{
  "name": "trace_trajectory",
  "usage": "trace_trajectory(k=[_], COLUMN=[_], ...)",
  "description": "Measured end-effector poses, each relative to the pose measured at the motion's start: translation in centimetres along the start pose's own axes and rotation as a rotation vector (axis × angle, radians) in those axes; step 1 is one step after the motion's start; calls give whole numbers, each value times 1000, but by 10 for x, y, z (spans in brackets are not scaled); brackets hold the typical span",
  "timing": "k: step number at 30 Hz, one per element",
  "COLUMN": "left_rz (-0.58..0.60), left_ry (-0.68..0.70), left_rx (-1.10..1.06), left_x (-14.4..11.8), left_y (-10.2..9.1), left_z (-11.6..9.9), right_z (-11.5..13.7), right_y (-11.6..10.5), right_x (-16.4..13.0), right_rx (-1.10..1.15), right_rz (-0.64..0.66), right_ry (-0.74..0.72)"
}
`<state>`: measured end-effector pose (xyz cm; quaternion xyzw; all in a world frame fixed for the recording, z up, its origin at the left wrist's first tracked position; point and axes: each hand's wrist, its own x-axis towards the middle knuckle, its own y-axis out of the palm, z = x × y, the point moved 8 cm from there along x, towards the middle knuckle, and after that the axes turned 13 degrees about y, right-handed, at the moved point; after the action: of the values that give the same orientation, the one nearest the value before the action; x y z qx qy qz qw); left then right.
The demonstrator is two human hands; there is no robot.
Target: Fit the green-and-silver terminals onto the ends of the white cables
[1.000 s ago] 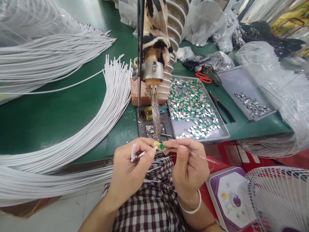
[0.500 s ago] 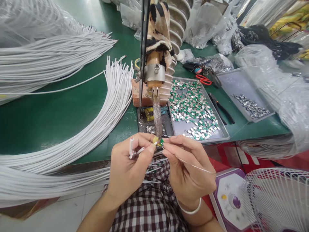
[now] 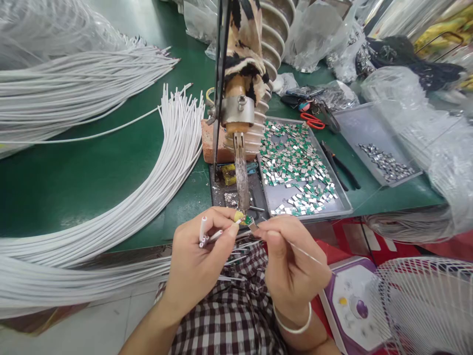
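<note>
**Below the iron tip: chip held to wire end**

At lower centre, left hand [image 3: 199, 259] pinches a white wire [image 3: 218, 234] end between thumb and forefinger, spare wires tucked under the other fingers. Right hand [image 3: 291, 268] pinches thin solder wire [image 3: 306, 255], feeding toward the small green chip [image 3: 247, 220] at the fingertips, right under the soldering iron [image 3: 241, 172]. Parts tray [image 3: 342, 197] sits right of centre, within reach; white cable bundle [image 3: 140, 197] fans left. Fan [image 3: 424, 301] crowds lower right.

cables [image 3: 162, 167] — smooth white plastic | tray [image 3: 342, 199] — matt grey metal | tabletop [image 3: 74, 177] — matt green
</note>
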<state>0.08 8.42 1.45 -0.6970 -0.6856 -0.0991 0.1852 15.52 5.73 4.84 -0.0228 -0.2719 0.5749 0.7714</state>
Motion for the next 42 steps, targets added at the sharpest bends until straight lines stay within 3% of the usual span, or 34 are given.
trace_trajectory(k=[4, 7, 11, 14, 20, 28, 42], left_rz=[114, 193, 116, 56, 45, 29, 75], left_ry=[17, -25, -73, -95, -98, -72, -61], left_rx=[-9, -50, -134, -155, -179, -219, -196], left_x=[0, 1, 3, 2, 6, 4, 5], left_y=[7, 14, 9, 5, 6, 3, 4], left_z=[3, 5, 5, 6, 8, 4, 6], right_z=[-15, -15, -12, -9, 7, 14, 5], right_y=[10, 13, 12, 6, 0, 1, 1], right_x=[6, 7, 0, -4, -5, -4, -4], right_rx=[-74, -57, -2, 3, -50, -81, 9], right_rz=[117, 140, 122, 25, -90, -101, -49], right_ry=[155, 147, 77, 25, -125, -164, -91])
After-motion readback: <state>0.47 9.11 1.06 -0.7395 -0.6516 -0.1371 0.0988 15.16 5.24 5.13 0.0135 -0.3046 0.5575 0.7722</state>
